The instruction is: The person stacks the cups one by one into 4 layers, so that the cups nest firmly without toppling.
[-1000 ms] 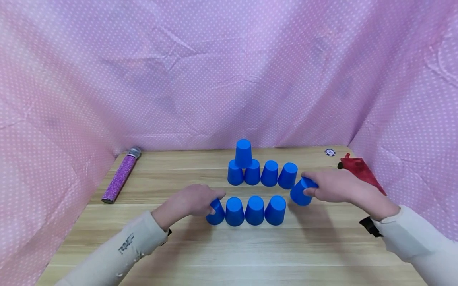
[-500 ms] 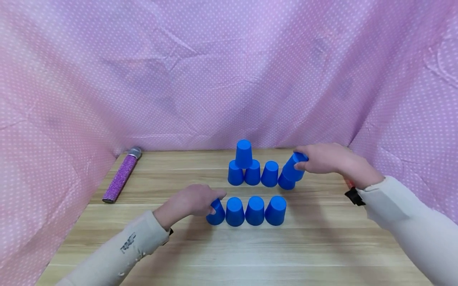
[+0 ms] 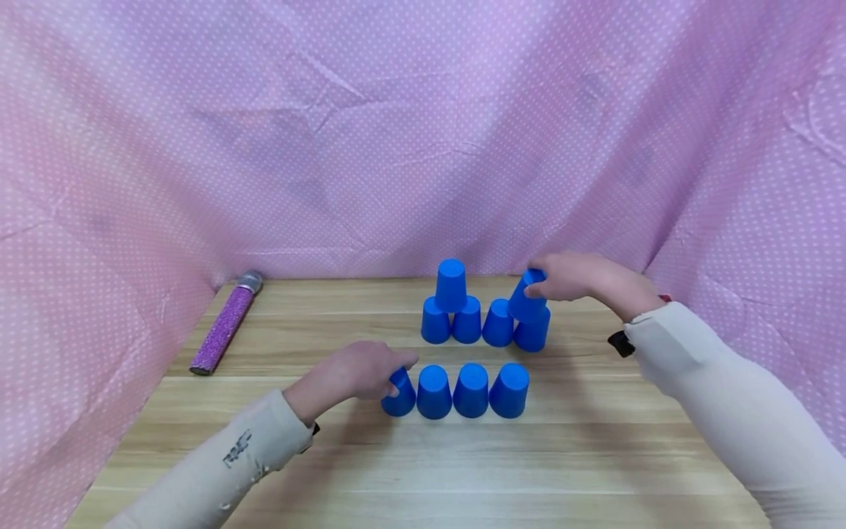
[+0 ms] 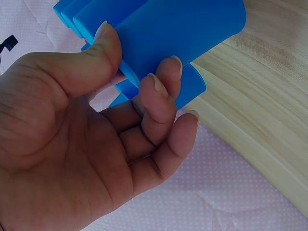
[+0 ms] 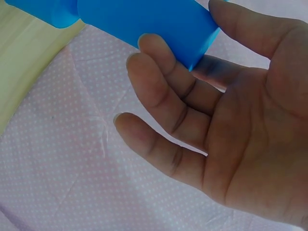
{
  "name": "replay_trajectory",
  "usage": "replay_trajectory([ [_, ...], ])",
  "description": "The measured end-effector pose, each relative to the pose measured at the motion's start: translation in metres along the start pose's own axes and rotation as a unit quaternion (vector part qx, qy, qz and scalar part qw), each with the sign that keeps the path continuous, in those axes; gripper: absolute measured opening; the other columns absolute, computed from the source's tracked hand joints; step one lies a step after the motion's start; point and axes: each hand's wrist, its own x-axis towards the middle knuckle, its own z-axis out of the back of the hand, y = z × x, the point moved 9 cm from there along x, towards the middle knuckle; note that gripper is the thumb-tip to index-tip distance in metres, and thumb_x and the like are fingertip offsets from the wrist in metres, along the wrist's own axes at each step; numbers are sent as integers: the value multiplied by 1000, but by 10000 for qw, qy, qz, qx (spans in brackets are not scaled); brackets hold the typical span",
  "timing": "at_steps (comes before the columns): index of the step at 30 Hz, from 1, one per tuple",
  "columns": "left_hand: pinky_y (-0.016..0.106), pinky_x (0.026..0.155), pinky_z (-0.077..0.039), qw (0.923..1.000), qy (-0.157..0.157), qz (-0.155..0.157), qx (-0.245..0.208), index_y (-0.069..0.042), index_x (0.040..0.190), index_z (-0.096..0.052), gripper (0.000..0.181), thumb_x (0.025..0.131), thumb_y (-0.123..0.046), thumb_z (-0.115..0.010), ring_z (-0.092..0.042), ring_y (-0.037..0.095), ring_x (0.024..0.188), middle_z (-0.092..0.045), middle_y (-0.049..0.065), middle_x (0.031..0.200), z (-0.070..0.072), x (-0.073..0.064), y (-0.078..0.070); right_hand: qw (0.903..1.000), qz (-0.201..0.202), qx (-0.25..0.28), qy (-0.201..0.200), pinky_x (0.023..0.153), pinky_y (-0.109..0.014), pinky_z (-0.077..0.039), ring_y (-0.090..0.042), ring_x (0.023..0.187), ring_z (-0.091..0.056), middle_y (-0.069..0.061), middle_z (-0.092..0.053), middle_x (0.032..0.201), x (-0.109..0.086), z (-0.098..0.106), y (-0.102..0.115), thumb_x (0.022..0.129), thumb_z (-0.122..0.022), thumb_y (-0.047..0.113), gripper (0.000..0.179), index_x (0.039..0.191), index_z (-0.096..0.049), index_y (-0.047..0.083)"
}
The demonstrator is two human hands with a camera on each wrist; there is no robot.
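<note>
My right hand point(image 3: 568, 276) pinches an upside-down blue cup point(image 3: 523, 300) near its closed end, over the two right-hand cups of the back row. In the right wrist view, thumb and fingers lie on either side of that cup point(image 5: 149, 24). My left hand point(image 3: 360, 371) grips the leftmost cup point(image 3: 399, 397) of the front row, which stands on the table. Its thumb and fingers close on the cup point(image 4: 183, 33) in the left wrist view. Farther left in the back row, one cup point(image 3: 451, 285) rests across a pair of cups point(image 3: 435, 323).
Beside my left hand, more upside-down cups point(image 3: 471, 391) continue the front row. A purple glittery microphone point(image 3: 225, 323) lies at the left of the wooden table point(image 3: 502, 470). Pink dotted cloth point(image 3: 423, 147) hangs behind and at both sides. My right forearm hides most of a red object.
My right hand has lifted its cup from right of the back row, moved it up and leftward, and brought it over the two right-hand cups. The left hand has stayed in place.
</note>
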Motion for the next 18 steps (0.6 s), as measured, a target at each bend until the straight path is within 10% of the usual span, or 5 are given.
replay_trajectory([
  [4,27,62,-46,10000,15,9,13,-24,104,-51,29,90,-26,-76,-56,16,68,-58,-2,73,-1,1,0,9995,-27,243,210,71,-41,-57,-26,85,-68,-20,-68,113,7,-2,-3,101,-55,35,64,148,-38,-5],
  [18,27,63,-47,10000,-4,-15,-22,-24,105,-52,29,90,-26,-76,-57,16,69,-59,-4,76,0,0,0,9985,-31,449,305,71,-40,-59,-26,82,-69,-23,-69,110,21,-3,-4,101,-56,33,60,145,-42,-5],
])
